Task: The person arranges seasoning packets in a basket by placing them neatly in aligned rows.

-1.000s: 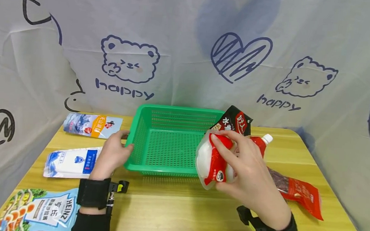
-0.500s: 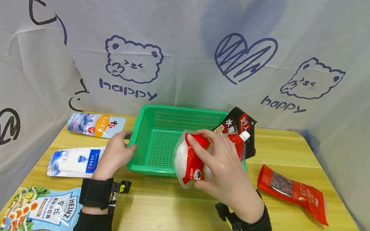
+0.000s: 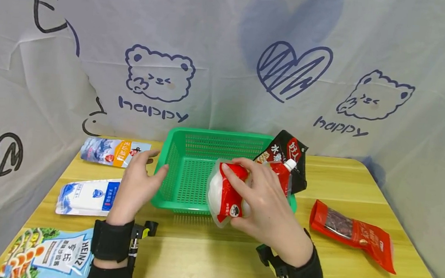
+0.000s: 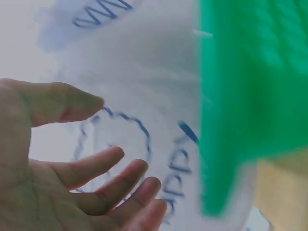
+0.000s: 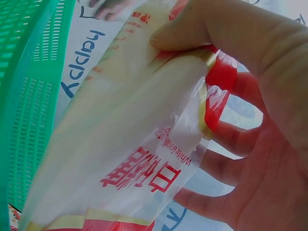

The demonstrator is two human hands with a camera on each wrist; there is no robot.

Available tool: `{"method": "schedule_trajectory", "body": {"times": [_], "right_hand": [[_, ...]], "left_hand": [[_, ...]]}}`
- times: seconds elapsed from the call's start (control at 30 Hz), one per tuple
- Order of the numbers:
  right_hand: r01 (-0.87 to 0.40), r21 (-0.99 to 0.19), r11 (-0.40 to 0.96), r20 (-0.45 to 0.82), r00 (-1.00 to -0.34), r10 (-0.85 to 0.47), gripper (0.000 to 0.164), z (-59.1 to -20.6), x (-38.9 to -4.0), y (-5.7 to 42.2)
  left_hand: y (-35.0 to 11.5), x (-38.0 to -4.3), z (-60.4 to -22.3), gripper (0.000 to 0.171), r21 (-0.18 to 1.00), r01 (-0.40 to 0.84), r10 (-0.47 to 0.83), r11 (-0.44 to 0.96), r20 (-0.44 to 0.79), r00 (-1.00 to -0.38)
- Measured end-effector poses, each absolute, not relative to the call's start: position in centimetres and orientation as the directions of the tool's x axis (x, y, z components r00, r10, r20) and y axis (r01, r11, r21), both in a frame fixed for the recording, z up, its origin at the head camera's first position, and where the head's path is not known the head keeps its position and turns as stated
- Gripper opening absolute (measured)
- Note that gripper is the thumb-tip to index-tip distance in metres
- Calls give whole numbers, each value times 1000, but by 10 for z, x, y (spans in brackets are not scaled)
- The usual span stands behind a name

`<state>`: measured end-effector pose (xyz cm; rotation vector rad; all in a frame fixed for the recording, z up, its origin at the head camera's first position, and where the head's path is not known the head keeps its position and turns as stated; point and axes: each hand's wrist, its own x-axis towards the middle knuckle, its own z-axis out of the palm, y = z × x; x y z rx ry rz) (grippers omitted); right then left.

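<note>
My right hand [image 3: 265, 199] grips a spouted pouch of white granulated sugar [image 3: 234, 192], red and clear with a white cap, tilted over the front right part of the green basket [image 3: 170, 152]. In the right wrist view, the thumb lies on the near face of the sugar pouch [image 5: 130, 134] and the fingers [image 5: 236, 134] are behind it. Beside the basket's left rim is my left hand [image 3: 140, 180], its fingers loosely spread and holding nothing. The left wrist view shows a gap between those fingers [image 4: 106, 197] and the basket [image 4: 221, 106]. A black seasoning packet [image 3: 293, 155] leans over the basket's right end.
At the left lie an orange-and-blue pouch [image 3: 108, 149], a white-and-blue packet [image 3: 84, 196] and a light-blue Heinz pouch [image 3: 52, 254]. On the right lies a red packet with a clear window [image 3: 356, 237]. A patterned cloth [image 3: 228, 69] hangs behind the table.
My right hand has carried the sugar pouch leftward over the basket, then nearly stopped. My left hand has let go of the basket's left rim and spread its fingers.
</note>
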<state>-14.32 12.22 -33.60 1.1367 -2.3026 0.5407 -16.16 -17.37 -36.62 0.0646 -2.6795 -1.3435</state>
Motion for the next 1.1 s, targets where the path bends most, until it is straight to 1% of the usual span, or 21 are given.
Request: {"method": "schedule_trajectory", "body": {"times": [0.1,0.17,0.23,0.33,0.43,0.53,0.63,0.77,0.93,1.1], "right_hand": [[-805,-134,578,597,-531,-602,98,-337,-143,124],[-805,-136,578,601,-531,-598,99,-337,-143,124],[-805,-135,578,604,-529,-596,99,-337,-144,124],[-807,-132,576,608,-525,-596,98,-337,-144,124],[-807,-133,576,605,-526,-597,97,-337,-144,124],[-806,-131,577,604,-526,-598,96,-337,-144,124],[-806,-126,578,601,-525,-602,96,-336,-143,123],[-804,-117,583,590,-529,-610,94,-336,-142,122],[-805,-96,586,593,-519,-615,93,-337,-142,120],[-812,-96,576,605,-507,-613,99,-338,-143,118]], "left_hand": [[-161,-153,-357,55,824,116,-56,554,176,-983],[-152,-149,-352,51,845,186,1,501,214,-977],[-143,-145,-349,48,861,258,79,438,249,-965],[-131,-141,-346,45,881,327,203,343,270,-941],[-121,-137,-345,48,897,336,312,288,244,-918],[-113,-135,-344,54,908,308,369,285,193,-909],[-104,-134,-345,58,921,267,380,282,148,-913],[-95,-132,-346,59,928,242,363,281,131,-923],[-92,-130,-346,52,908,271,325,320,163,-931],[-93,-131,-346,45,908,303,299,290,215,-930]]}}
